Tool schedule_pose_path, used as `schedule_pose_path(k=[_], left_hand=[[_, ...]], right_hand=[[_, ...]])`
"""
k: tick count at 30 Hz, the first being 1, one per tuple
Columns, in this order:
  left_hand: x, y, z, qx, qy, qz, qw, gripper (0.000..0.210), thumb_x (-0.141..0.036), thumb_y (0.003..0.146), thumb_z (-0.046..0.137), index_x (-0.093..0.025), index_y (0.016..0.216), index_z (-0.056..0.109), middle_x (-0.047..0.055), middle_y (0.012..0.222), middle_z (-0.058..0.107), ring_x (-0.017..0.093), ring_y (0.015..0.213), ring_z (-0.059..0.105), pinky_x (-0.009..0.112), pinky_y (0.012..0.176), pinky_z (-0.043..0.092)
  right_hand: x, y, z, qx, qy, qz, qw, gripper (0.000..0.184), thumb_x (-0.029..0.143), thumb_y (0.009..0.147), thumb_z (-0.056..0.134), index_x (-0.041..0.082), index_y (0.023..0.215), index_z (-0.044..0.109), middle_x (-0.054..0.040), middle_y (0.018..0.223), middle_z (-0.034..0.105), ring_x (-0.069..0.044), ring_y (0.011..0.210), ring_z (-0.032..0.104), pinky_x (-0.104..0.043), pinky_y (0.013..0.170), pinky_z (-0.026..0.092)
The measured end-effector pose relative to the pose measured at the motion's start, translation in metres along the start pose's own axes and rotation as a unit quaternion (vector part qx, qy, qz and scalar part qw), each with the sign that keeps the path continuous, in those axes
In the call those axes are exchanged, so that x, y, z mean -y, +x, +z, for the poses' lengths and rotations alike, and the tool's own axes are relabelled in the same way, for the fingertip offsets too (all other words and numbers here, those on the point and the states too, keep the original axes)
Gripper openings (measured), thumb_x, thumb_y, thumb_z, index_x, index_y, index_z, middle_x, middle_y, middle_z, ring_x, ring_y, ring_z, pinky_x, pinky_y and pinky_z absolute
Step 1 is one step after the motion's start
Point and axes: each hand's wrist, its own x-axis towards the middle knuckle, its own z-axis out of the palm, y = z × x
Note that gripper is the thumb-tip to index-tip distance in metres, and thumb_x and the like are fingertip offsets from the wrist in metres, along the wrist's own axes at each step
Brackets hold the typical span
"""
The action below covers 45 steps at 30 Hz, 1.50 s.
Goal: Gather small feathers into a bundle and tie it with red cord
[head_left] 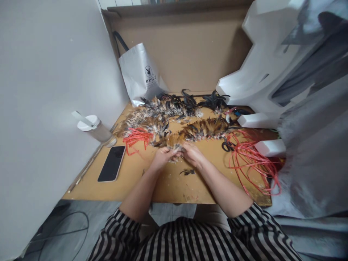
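Note:
Between my two hands, low over the table's middle, is a bunch of brown feathers (175, 139). My left hand (163, 157) pinches its left side, and my right hand (193, 154) grips its right side with the fingers closed. Just beyond lies a row of brown and dark feather bundles (205, 128), lined up to the right. Paler, speckled feathers (144, 117) are heaped at the back left. A pile of short red plastic strips (137, 137) sits left of my hands. One small dark feather tuft (187, 172) rests on the wood nearer me.
A phone (112, 164) and a lidded cup (98, 130) stand along the left edge. Black-handled scissors (227, 145) lie beside long tangled red strips (252, 163) at right. Behind are a white bag (141, 74) and black feathers (214, 99). White foam pieces (258, 119) jut in from the right.

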Motion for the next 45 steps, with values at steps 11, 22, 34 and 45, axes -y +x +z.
schedule_pose_path(k=[11,22,34,45], left_hand=[[-0.003,-0.001,0.002,-0.024,-0.007,-0.005,1.000,0.037,-0.036,0.056,0.075,-0.011,0.082,0.068,0.007,0.070,0.068,0.010,0.052,0.057,0.021,0.052,0.045],[-0.010,-0.006,0.006,0.024,-0.094,-0.029,0.995,0.024,-0.028,0.062,0.074,-0.007,0.074,0.068,0.006,0.063,0.065,0.007,0.052,0.056,0.016,0.050,0.043],[-0.016,-0.004,-0.001,0.015,-0.252,-0.092,0.963,0.007,-0.006,0.074,0.059,-0.008,0.079,0.065,0.003,0.069,0.063,0.001,0.050,0.055,0.007,0.048,0.045],[-0.013,-0.001,0.001,-0.014,-0.192,-0.079,0.978,0.008,-0.013,0.072,0.065,-0.008,0.078,0.065,0.004,0.072,0.066,0.003,0.053,0.057,0.009,0.046,0.044]], right_hand=[[0.006,-0.005,0.005,-0.001,0.056,0.013,0.998,0.019,0.033,0.071,0.064,0.014,0.073,0.060,-0.0045,0.067,0.065,-0.014,0.059,0.058,-0.026,0.056,0.047],[0.000,-0.003,0.004,0.030,0.035,0.032,0.998,0.028,0.043,0.070,0.064,0.016,0.069,0.059,0.0000,0.057,0.057,-0.010,0.052,0.051,-0.023,0.056,0.044],[0.008,-0.006,0.002,0.008,-0.044,-0.020,0.999,0.026,0.024,0.058,0.076,0.018,0.082,0.067,-0.0006,0.073,0.068,-0.012,0.068,0.062,-0.030,0.079,0.046],[0.004,-0.003,0.001,-0.050,-0.102,-0.053,0.992,0.023,0.032,0.055,0.077,0.016,0.064,0.065,-0.0021,0.064,0.067,-0.013,0.061,0.061,-0.028,0.069,0.046]])
